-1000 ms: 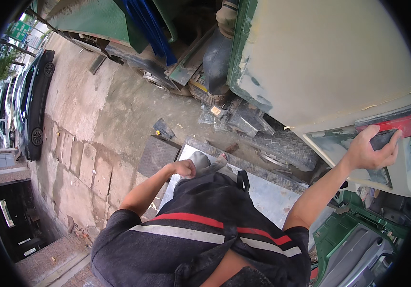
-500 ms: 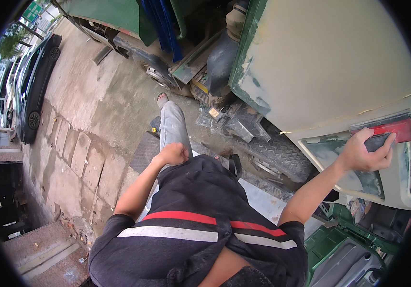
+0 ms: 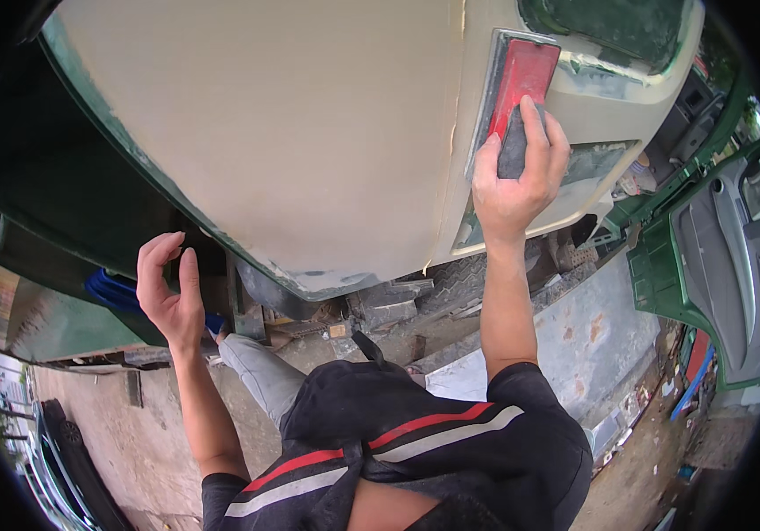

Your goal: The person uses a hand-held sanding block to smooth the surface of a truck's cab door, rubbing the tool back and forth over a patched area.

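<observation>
Head view: a red sanding block (image 3: 521, 84) is pressed flat against the beige, filler-coated vehicle body panel (image 3: 309, 133), near its right edge just below a green-rimmed window opening (image 3: 619, 31). The right hand (image 3: 517, 173) is closed over the lower end of the block, fingers (image 3: 535, 133) curled over its dark grip part while the red upper part stands clear above them. The left hand (image 3: 172, 288) is held open and empty, fingers loosely spread, near the lower green edge of the panel; whether it touches that edge cannot be told.

The block is judged to be light and stiff, with a flat face that sits squarely on the surface; it is best taken around its narrower dark grip, where the palm can bear down evenly. Some slipperiness from sanding dust may be expected. The panel itself is judged rigid, though its filler coat would be easily scratched.

Compared with a second ago, the panel now fills the upper picture, so the head has been brought much closer and turned toward it. The block, then seen far to the right, is now high and right of centre, with the right hand kept closed on it. The left hand, previously resting on the grey-trousered knee (image 3: 260, 372), has been raised toward the panel's lower edge. A green door (image 3: 725, 265) is seen at right.
</observation>
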Available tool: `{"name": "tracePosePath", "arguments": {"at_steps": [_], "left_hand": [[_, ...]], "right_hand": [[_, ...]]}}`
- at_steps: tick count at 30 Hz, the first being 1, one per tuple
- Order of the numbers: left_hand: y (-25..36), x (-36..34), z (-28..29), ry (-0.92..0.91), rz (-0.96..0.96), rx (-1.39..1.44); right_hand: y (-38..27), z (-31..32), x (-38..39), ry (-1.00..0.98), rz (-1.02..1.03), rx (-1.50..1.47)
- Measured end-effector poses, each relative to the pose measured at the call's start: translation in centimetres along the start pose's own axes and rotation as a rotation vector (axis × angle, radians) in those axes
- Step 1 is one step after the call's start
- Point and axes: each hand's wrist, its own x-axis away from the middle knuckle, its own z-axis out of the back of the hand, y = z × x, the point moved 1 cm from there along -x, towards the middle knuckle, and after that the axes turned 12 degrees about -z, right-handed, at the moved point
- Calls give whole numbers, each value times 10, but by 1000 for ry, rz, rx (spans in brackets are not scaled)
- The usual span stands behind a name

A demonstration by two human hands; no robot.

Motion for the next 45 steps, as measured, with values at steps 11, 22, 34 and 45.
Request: {"name": "tracePosePath", "arguments": {"at_steps": [11, 22, 34, 45], "left_hand": [[-26, -131, -53, 401, -613, -34], [-35, -129, -55, 400, -677, -110], [-40, -124, -50, 366, -643, -147], [-33, -126, -58, 404, -662, -52]], "right_hand": [[-18, 4, -5, 69, -97, 64], [-27, 5, 12, 72, -73, 120], [-42, 7, -9, 89, -45, 117], [-33, 1, -27, 112, -5, 81]]}}
